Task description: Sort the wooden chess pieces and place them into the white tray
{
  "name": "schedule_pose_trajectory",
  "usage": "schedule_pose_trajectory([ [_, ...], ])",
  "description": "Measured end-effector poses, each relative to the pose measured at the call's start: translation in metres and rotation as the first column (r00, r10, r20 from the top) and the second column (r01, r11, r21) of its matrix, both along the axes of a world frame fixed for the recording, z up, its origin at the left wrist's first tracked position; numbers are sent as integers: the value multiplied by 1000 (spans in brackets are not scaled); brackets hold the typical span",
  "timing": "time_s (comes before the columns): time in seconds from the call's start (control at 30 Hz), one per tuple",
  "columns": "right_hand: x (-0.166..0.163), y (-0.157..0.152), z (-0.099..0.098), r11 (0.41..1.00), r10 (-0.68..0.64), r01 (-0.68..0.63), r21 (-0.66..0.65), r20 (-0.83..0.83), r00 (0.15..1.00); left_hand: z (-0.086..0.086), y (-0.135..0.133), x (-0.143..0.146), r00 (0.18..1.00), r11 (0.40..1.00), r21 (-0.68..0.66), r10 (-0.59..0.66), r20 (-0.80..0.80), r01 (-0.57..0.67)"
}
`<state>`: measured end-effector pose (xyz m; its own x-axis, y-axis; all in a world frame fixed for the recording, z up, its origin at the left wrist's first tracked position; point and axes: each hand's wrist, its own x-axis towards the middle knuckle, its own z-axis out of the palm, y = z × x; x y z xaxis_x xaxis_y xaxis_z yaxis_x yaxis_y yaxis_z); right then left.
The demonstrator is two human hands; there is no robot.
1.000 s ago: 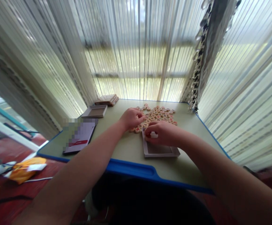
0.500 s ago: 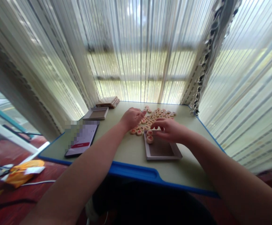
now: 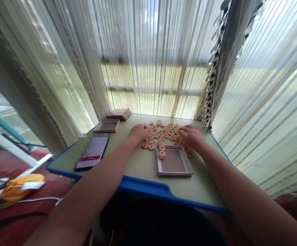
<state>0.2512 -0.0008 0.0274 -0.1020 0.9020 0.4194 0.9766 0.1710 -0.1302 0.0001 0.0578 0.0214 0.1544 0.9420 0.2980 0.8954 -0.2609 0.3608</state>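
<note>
Round wooden Chinese chess pieces [image 3: 161, 133] with red and dark characters lie spread in a loose cluster on the table. At the cluster's left edge is my left hand [image 3: 138, 132], its fingers curled in; whatever they hold is hidden. My right hand [image 3: 191, 136] rests along the right edge, fingers stretched out over the pieces there. In front of the cluster sits a shallow box tray [image 3: 175, 173]. Two pieces with red characters, a far chess piece [image 3: 162, 148] and a nearer chess piece [image 3: 162, 155], are at its left side.
A second shallow box part [image 3: 106, 126] lies at the back left, beside a folded board or booklet stack [image 3: 119, 113]. A tablet [image 3: 94, 150] rests on the left. The table [image 3: 138, 164] has a blue rim, and sheer curtains [image 3: 150, 68] hang behind it.
My right hand has moved from above the tray to the right edge of the cluster. My left hand has drawn slightly left and down, its fingers curling. The two pieces remain in the tray.
</note>
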Motion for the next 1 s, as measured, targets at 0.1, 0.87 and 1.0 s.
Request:
schedule_pose_trajectory([
  [0.1,6,6,-7,989,-84,85,-124,13,996,-3,7,-5,991,999,-17,34,132,-32],
  [0.87,-69,31,21,954,155,-185,-234,-139,978,-15,26,-8,958,959,198,-237,160,204],
  [1.0,-89,55,27,905,297,-305,-297,-73,952,-18,29,-9,923,975,138,-208,325,171],
])
